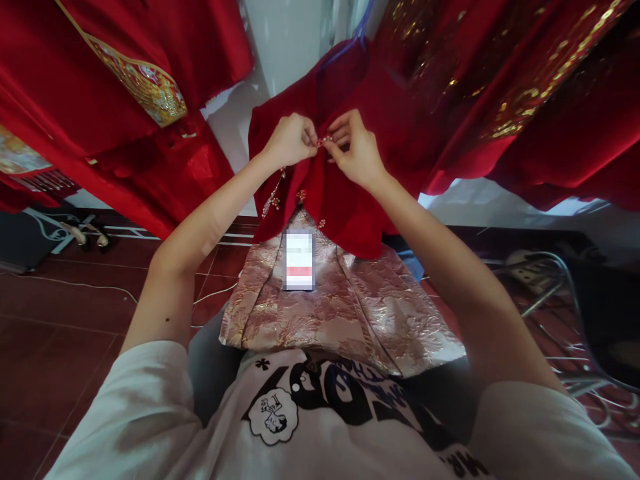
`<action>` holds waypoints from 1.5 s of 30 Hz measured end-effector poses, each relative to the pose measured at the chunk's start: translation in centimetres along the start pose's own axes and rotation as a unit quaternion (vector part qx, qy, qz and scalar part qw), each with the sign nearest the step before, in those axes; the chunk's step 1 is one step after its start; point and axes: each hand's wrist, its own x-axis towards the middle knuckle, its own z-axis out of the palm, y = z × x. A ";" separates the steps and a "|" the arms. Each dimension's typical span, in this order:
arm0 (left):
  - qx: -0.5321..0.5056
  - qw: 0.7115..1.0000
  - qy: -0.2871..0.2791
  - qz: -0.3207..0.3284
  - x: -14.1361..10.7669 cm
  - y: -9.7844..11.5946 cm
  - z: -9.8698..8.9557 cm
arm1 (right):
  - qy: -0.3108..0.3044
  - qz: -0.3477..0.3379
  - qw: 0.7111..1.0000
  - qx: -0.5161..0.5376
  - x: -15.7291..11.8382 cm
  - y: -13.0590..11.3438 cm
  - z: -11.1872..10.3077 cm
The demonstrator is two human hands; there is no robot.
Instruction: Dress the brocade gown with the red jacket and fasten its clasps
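Observation:
A dark red jacket (345,200) hangs in front of me over a pink-and-gold brocade skirt (350,307). My left hand (290,140) and my right hand (357,150) meet at the jacket's front opening near the collar. Both pinch a small beaded clasp (324,140) between fingertips. More beaded fasteners (274,197) dangle down the jacket's left front edge. A white tag (299,259) hangs at the skirt's waist. My arms reach up and forward from a white printed T-shirt (320,413).
Red embroidered garments hang at the left (125,87) and at the right (525,87). A pair of heeled shoes (90,235) sits on the dark red tiled floor at the left. A power strip (525,267) and a wire chair frame (565,313) are at the right.

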 end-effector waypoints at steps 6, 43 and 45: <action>-0.013 1.000 -0.013 0.017 -0.4 1.0 0.0 | -0.019 -0.008 1.000 -0.013 -0.8 -1.3 -1.0; -0.281 0.958 0.020 0.048 -1.1 -2.7 9.1 | 0.114 -0.028 0.993 -0.001 2.7 7.6 2.1; -0.307 0.951 0.027 0.025 -1.9 -2.8 10.3 | 0.114 -0.027 0.993 0.001 2.4 8.4 2.4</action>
